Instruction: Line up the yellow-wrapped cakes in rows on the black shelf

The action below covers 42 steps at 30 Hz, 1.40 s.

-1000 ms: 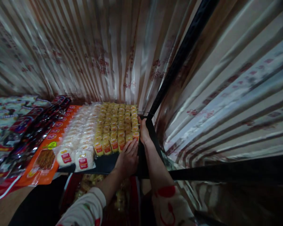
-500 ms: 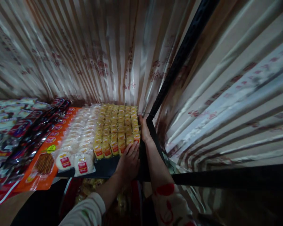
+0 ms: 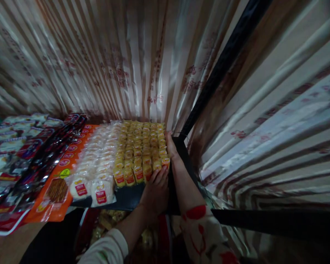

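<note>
Rows of small yellow-wrapped snack packs [image 3: 139, 154] stand close together on a dark shelf [image 3: 126, 198]. My left hand [image 3: 156, 190] rests its outstretched fingers against the front of the rightmost packs. Along the right side of the same block lies my right hand [image 3: 171, 145], held flat against the outer row, its fingers reaching toward the back and partly hidden. Neither hand grips a pack. To the left of the yellow rows are two rows of clear-wrapped white round packs [image 3: 100, 192] with red labels.
Orange snack bags [image 3: 56, 187] overlap further left, beside dark shiny packets [image 3: 30, 168] and white packets [image 3: 13, 141]. A black shelf post [image 3: 222, 69] slants up behind my right hand. Printed plastic sheeting [image 3: 121, 55] hangs behind. Below the shelf, a red container [image 3: 84, 227] holds more yellow packs.
The view has shifted slightly, so the shelf and goods appear a little further right. Both hands stay against the yellow packs, with little visible movement relative to them.
</note>
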Available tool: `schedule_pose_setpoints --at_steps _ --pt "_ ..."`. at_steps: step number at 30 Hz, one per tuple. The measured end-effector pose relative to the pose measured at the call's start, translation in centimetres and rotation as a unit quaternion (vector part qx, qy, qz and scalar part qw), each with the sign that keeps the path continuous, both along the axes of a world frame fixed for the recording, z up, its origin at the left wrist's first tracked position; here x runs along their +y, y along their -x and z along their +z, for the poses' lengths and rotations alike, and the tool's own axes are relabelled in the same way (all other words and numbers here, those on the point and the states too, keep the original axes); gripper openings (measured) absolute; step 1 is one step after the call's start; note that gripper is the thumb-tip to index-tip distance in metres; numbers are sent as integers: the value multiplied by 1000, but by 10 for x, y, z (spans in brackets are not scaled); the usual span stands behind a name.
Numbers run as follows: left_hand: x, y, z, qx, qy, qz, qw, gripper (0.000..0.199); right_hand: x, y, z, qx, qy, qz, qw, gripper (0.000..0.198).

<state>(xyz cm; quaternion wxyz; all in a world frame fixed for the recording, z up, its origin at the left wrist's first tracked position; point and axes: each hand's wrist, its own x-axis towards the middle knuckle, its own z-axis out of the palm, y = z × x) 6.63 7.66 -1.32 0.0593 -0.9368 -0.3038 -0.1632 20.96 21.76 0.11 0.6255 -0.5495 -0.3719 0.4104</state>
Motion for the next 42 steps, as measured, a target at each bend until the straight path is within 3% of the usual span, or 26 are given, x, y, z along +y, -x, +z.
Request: schedule_pose_setpoints --at_steps 9,14,17,19,24,29,31,35,39,42 --pt "0 2 -2 -14 26 -10 1000 46 2 -4 2 79 3 38 996 66" --pt "1 4 -3 -43 37 -15 998 43 -10 -8 4 119 -22 -98 988 52" --pt "0 3 -7 -76 25 -21 997 40 -33 -9 10 102 -46 -170 979 52" --pt "-2 3 -9 -98 10 -25 995 39 -55 -6 16 91 -60 -182 977 53" --pt "-4 6 -10 -119 11 -23 993 38 -116 7 30 67 -90 -165 980 49" --pt "-4 11 8 -117 38 -54 991 37 -184 28 36 10 -91 -133 987 45" --pt "-16 16 14 -127 55 -59 989 37 -216 41 29 -10 -70 -126 990 44" --pt "-84 45 0 -217 114 71 967 36 -280 68 -11 -58 37 -61 996 36" --pt "-162 101 -34 -211 228 73 948 28 -324 93 -61 -157 190 113 962 25" --pt "-174 144 -51 -106 320 160 928 27 -333 114 -84 -172 218 242 930 20"
